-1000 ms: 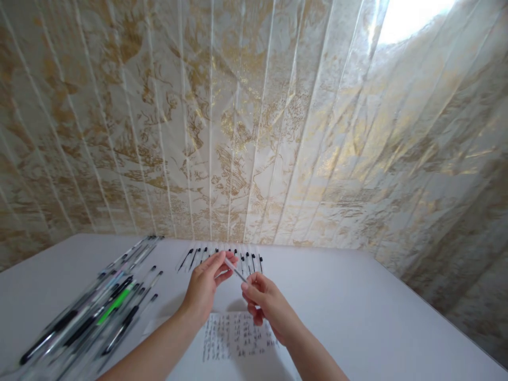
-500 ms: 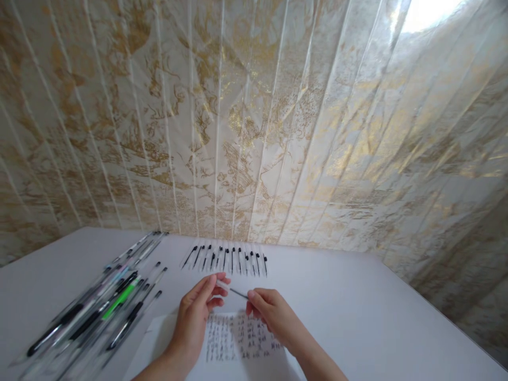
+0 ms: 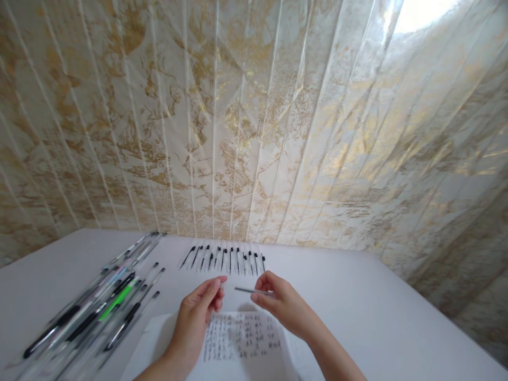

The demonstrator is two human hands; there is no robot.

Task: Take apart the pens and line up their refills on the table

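Note:
My right hand (image 3: 281, 301) pinches a thin dark-grey rod (image 3: 244, 289), which looks like a pen refill. Its free end points left toward my other hand, with a gap between. The fingers of my left hand (image 3: 198, 304) are closed on a small pale piece (image 3: 223, 286), mostly hidden by the fingertips. Both hands hover over a notebook (image 3: 154, 338) with handwritten lines. Beyond them lies a row of clear pen caps or tubes with black parts (image 3: 231, 259), side by side on the white table (image 3: 337, 296).
To the left lies a loose spread of pens, among them a bright green one (image 3: 117, 302) and several black or clear ones (image 3: 126, 324). A gold-patterned pleated curtain (image 3: 238, 132) hangs behind the table's far edge.
My right hand has moved right and up, drawing the rod away from the pale piece in my left hand. The left fingers have curled in more.

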